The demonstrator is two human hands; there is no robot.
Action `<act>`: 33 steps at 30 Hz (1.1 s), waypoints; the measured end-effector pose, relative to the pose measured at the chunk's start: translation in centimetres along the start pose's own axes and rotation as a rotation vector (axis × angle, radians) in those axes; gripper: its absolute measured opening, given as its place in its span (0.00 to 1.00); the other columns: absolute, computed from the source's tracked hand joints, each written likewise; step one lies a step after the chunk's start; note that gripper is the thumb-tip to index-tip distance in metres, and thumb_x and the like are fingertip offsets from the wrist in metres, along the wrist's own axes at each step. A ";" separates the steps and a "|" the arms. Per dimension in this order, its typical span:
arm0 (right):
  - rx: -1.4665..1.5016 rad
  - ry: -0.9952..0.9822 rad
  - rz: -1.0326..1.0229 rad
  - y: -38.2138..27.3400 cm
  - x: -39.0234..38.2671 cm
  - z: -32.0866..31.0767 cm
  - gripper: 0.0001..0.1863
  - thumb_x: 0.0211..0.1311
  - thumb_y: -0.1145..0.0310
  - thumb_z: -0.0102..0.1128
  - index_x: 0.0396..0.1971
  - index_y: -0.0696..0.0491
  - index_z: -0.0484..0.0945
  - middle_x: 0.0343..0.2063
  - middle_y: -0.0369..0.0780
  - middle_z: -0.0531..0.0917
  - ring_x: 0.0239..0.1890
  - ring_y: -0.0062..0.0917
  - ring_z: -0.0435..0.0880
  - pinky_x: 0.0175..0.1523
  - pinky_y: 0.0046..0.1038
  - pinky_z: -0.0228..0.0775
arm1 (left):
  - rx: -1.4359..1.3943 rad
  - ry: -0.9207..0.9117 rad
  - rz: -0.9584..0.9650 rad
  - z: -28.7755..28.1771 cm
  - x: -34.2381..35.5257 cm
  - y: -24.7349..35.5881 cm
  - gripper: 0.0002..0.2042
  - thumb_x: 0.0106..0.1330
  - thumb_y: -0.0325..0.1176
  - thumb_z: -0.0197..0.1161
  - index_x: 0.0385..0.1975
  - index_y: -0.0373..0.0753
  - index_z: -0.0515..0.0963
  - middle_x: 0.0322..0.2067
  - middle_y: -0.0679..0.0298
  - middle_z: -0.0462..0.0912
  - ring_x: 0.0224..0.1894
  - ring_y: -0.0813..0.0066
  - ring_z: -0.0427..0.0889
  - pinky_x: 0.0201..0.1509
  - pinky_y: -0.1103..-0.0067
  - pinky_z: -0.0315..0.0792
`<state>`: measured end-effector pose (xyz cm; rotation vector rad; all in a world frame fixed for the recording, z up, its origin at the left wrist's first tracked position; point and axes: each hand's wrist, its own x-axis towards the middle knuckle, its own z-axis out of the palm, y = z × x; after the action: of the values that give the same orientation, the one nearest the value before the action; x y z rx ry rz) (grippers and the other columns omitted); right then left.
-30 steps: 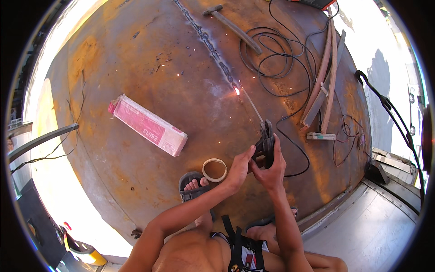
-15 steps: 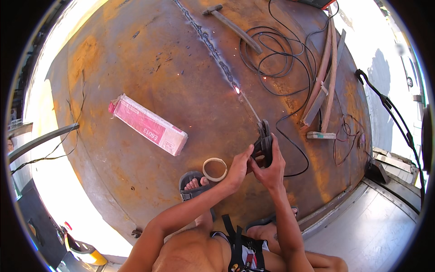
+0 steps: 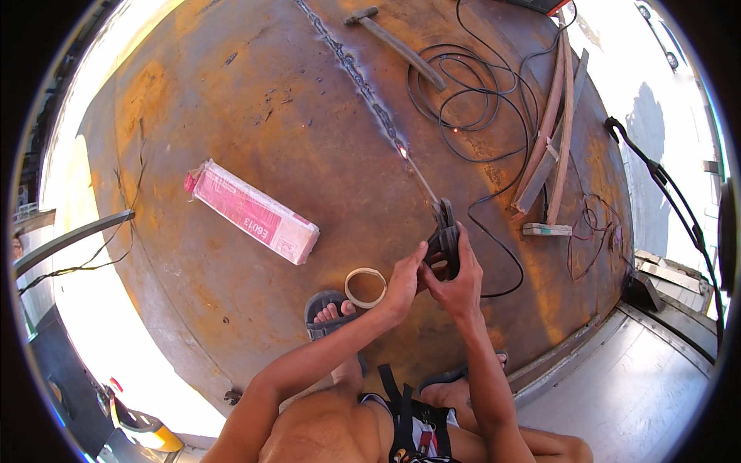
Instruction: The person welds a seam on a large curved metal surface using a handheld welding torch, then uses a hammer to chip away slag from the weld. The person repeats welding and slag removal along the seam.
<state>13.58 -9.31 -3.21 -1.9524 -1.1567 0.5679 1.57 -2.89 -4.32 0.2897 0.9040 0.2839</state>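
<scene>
A black welding electrode holder [image 3: 443, 235] is gripped between my two hands. My right hand [image 3: 461, 287] wraps round its right side, and my left hand [image 3: 404, 282] closes on its near left side; some fingers of both are hidden behind the holder. From its jaws a thin welding rod [image 3: 422, 180] slants up and left. A bright glow burns where the rod's tip meets the near end of a rough weld seam [image 3: 359, 81], which runs away across a rusty steel plate [image 3: 231, 309].
A pink electrode box [image 3: 253, 212] lies left, and a tape-like ring [image 3: 364, 304] rests by my sandalled foot. Beyond are a hammer [image 3: 397, 46], coiled black cable [image 3: 471, 127] and wooden strips [image 3: 567, 116]. A bent bar [image 3: 73, 241] juts in at left.
My hands and the holder have shifted slightly left and toward the far side. The rod's glowing tip has moved a little up along the seam, and its glow looks smaller.
</scene>
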 end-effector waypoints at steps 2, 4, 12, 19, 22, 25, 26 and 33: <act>0.012 -0.003 0.010 0.0 0.0 0.1 0.49 0.54 0.72 0.80 0.75 0.61 0.62 0.41 0.45 0.88 0.38 0.27 0.91 0.40 0.29 0.85 | 0.001 -0.001 0.002 0.0 -0.1 0.1 0.30 0.82 0.55 0.51 0.68 0.35 0.72 0.61 0.54 0.82 0.58 0.59 0.86 0.65 0.68 0.77; 0.013 -0.005 0.017 -0.1 0.0 0.1 0.49 0.54 0.72 0.80 0.75 0.61 0.62 0.41 0.45 0.88 0.38 0.27 0.92 0.40 0.29 0.85 | 0.006 -0.002 0.000 -0.2 0.0 0.0 0.30 0.82 0.55 0.51 0.69 0.35 0.72 0.61 0.54 0.82 0.58 0.59 0.86 0.65 0.67 0.77; 0.046 -0.025 0.112 -0.8 -0.1 -0.1 0.50 0.53 0.65 0.81 0.74 0.62 0.63 0.44 0.47 0.87 0.44 0.39 0.91 0.49 0.37 0.82 | -0.004 0.008 -0.014 0.1 -0.3 0.2 0.29 0.82 0.55 0.52 0.68 0.35 0.72 0.60 0.54 0.82 0.58 0.62 0.85 0.65 0.68 0.77; -0.008 -0.004 0.008 -0.2 -0.1 0.0 0.49 0.54 0.72 0.80 0.74 0.62 0.63 0.42 0.45 0.88 0.39 0.28 0.92 0.40 0.29 0.86 | 0.004 -0.006 -0.012 -0.4 0.0 -0.2 0.30 0.82 0.55 0.52 0.68 0.35 0.72 0.60 0.55 0.82 0.58 0.61 0.85 0.65 0.67 0.77; 0.015 -0.014 0.030 -0.3 -0.1 0.1 0.49 0.54 0.73 0.80 0.74 0.62 0.62 0.42 0.45 0.88 0.39 0.27 0.92 0.39 0.28 0.86 | 0.001 -0.008 -0.008 -0.5 0.1 -0.4 0.30 0.82 0.55 0.51 0.68 0.35 0.72 0.61 0.55 0.82 0.58 0.60 0.85 0.65 0.67 0.77; 0.004 -0.014 0.026 -0.1 -0.2 0.0 0.48 0.54 0.73 0.80 0.74 0.62 0.62 0.42 0.45 0.88 0.39 0.27 0.92 0.39 0.28 0.86 | 0.004 -0.006 -0.007 -0.3 0.0 -0.3 0.30 0.82 0.56 0.51 0.69 0.35 0.72 0.61 0.55 0.82 0.58 0.60 0.85 0.65 0.67 0.77; 0.006 -0.013 0.028 0.0 -0.2 0.0 0.48 0.54 0.73 0.80 0.74 0.62 0.62 0.42 0.45 0.88 0.38 0.27 0.92 0.39 0.28 0.86 | 0.007 -0.006 -0.008 -0.3 0.0 -0.3 0.30 0.82 0.56 0.51 0.69 0.35 0.72 0.61 0.55 0.82 0.58 0.60 0.85 0.65 0.67 0.77; -0.006 -0.013 0.022 -0.1 -0.2 0.1 0.48 0.55 0.73 0.79 0.74 0.62 0.62 0.42 0.45 0.88 0.38 0.27 0.92 0.39 0.28 0.86 | 0.022 0.005 -0.031 -0.8 0.4 -0.7 0.29 0.82 0.55 0.50 0.68 0.36 0.73 0.61 0.55 0.82 0.58 0.60 0.86 0.65 0.67 0.77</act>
<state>13.40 -9.41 -3.19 -1.9710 -1.1473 0.5895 1.24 -3.29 -5.35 0.2951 0.9167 0.2463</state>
